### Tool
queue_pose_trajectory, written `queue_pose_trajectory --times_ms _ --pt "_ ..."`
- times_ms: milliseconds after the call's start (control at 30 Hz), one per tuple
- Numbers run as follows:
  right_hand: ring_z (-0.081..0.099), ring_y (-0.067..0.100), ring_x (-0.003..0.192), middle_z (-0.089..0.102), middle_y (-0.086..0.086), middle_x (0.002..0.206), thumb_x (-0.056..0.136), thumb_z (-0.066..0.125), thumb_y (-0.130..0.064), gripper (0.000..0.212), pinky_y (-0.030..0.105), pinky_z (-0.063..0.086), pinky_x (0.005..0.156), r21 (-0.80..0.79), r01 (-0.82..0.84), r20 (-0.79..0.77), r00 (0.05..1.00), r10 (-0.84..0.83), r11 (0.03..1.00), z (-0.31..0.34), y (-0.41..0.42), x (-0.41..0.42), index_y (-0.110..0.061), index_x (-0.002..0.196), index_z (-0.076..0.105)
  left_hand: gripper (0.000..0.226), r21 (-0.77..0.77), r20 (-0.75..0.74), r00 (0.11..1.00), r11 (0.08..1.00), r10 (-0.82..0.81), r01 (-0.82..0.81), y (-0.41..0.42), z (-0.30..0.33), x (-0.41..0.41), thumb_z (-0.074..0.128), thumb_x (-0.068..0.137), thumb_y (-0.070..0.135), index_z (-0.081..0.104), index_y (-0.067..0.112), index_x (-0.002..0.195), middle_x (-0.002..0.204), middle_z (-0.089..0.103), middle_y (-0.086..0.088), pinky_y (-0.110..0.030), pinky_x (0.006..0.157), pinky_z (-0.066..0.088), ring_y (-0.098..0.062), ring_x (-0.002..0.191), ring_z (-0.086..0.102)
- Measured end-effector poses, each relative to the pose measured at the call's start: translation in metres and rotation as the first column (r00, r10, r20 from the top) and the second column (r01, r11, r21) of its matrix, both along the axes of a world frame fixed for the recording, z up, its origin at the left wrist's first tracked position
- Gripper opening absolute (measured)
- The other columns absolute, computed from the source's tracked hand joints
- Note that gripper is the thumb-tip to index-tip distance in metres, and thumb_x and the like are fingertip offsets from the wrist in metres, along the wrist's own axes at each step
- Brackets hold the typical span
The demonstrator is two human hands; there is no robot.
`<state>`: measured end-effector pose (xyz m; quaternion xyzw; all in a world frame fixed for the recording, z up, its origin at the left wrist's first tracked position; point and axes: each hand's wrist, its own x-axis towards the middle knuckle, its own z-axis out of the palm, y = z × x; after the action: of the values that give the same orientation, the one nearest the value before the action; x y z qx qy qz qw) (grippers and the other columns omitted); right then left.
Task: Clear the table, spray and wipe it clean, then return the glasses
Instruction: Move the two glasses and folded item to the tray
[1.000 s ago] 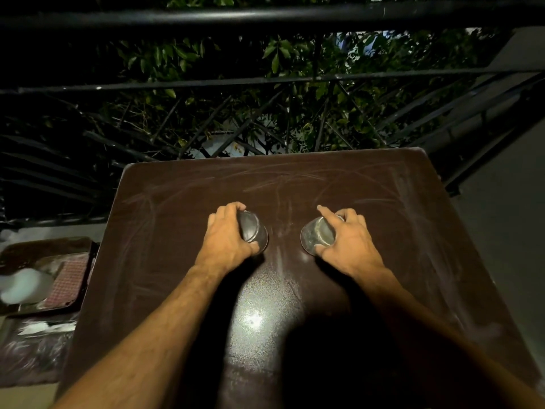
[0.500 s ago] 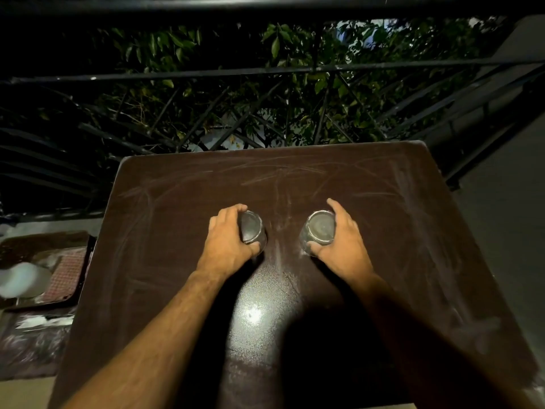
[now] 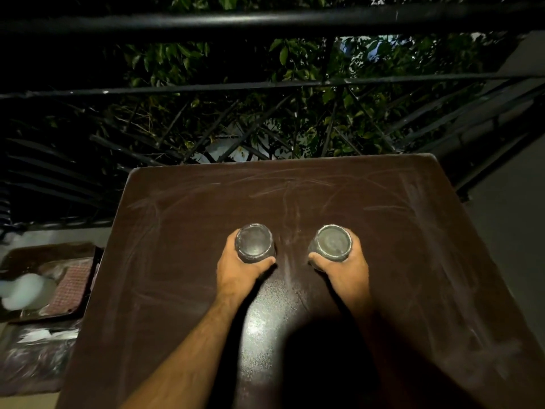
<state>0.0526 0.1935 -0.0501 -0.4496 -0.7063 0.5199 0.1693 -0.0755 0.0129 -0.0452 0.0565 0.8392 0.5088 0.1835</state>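
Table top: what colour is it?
Dark brown table top with pale streaky smears, seen in the head view.

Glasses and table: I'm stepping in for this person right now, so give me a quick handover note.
Left hand is closed around the left glass; right hand is closed around the right glass.
Both glasses are side by side at the middle of the brown table; whether they rest on it is unclear.
Done: table shows wipe streaks and nothing else on it.
Left: let go of both glasses.
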Motion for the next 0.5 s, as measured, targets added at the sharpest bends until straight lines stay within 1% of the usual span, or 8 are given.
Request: queue_pose_trajectory --times_ms 67,167,267,333,400,433,500 --pt "0.064 -0.008 0.101 0.069 -0.026 0.109 0.055 0.094 -0.036 0.079 0.032 0.055 0.095 0.009 0.012 -0.029 1.0 -0.012 1.0 0.001 -0.006 -0.001 -0.052 0.121 0.054 0.088 0.009 -0.016 1.0 1.0 0.003 -0.003 -0.001 0.001 -0.002 0.09 0.042 0.044 0.052 0.044 0.121 0.104 0.068 0.025 -0.024 0.09 0.051 0.008 0.097 0.062" --pt "0.063 -0.008 0.103 0.068 -0.026 0.11 0.056 0.093 -0.038 0.078 0.026 0.052 0.094 0.054 -0.002 -0.063 0.998 0.005 0.999 0.004 -0.018 -0.003 -0.051 0.122 0.053 0.084 0.017 -0.028 1.0 1.0 0.01 -0.009 -0.009 0.004 -0.004 0.089 0.042 0.045 0.051 0.045 0.116 0.101 0.067 0.025 -0.012 0.077 0.045 0.017 0.09 0.059" --pt "0.062 -0.004 0.107 0.067 -0.022 0.114 0.058 0.093 -0.038 0.078 0.028 0.051 0.096 0.08 -0.029 -0.078 0.996 0.036 0.996 0.01 -0.032 -0.007 -0.05 0.123 0.052 0.085 0.03 -0.028 0.999 0.999 0.043 -0.042 -0.025 0.008 -0.009 0.087 0.04 0.047 0.048 0.048 0.115 0.099 0.066 0.025 -0.007 0.071 0.041 0.018 0.09 0.058" --pt "0.062 -0.004 0.107 0.067 -0.022 0.115 0.058 0.093 -0.037 0.077 0.028 0.052 0.095 0.094 -0.045 -0.093 0.994 0.053 0.995 0.017 -0.045 -0.015 -0.051 0.121 0.052 0.083 0.045 -0.048 0.998 0.998 0.051 -0.049 -0.04 0.012 -0.015 0.087 0.039 0.046 0.047 0.054 0.111 0.098 0.065 0.03 -0.003 0.068 0.041 0.017 0.091 0.059" --pt "0.062 -0.002 0.109 0.066 -0.022 0.117 0.059 0.093 -0.036 0.078 0.029 0.052 0.095 0.098 -0.061 -0.115 0.991 0.072 0.993 0.023 -0.063 -0.026 -0.051 0.123 0.051 0.082 0.066 -0.079 0.996 0.997 0.041 -0.035 -0.063 0.016 -0.025 0.088 0.04 0.045 0.047 0.058 0.109 0.101 0.061 0.039 0.0 0.069 0.042 0.019 0.092 0.058" --pt "0.062 -0.002 0.109 0.065 -0.022 0.118 0.059 0.093 -0.036 0.078 0.028 0.051 0.095 0.098 -0.064 -0.125 0.989 0.076 0.993 0.026 -0.072 -0.031 -0.053 0.123 0.05 0.084 0.07 -0.097 0.995 0.997 0.033 -0.026 -0.073 0.018 -0.029 0.089 0.04 0.044 0.048 0.059 0.112 0.103 0.06 0.04 -0.001 0.072 0.042 0.019 0.094 0.057" --pt "0.061 -0.004 0.109 0.065 -0.024 0.117 0.06 0.094 -0.037 0.079 0.023 0.049 0.093 0.105 -0.075 -0.141 0.986 0.09 0.992 0.034 -0.098 -0.048 -0.059 0.119 0.048 0.09 0.068 -0.128 0.991 0.997 0.038 -0.029 -0.102 0.025 -0.04 0.09 0.041 0.043 0.049 0.055 0.12 0.108 0.062 0.037 -0.009 0.082 0.044 0.015 0.099 0.058"
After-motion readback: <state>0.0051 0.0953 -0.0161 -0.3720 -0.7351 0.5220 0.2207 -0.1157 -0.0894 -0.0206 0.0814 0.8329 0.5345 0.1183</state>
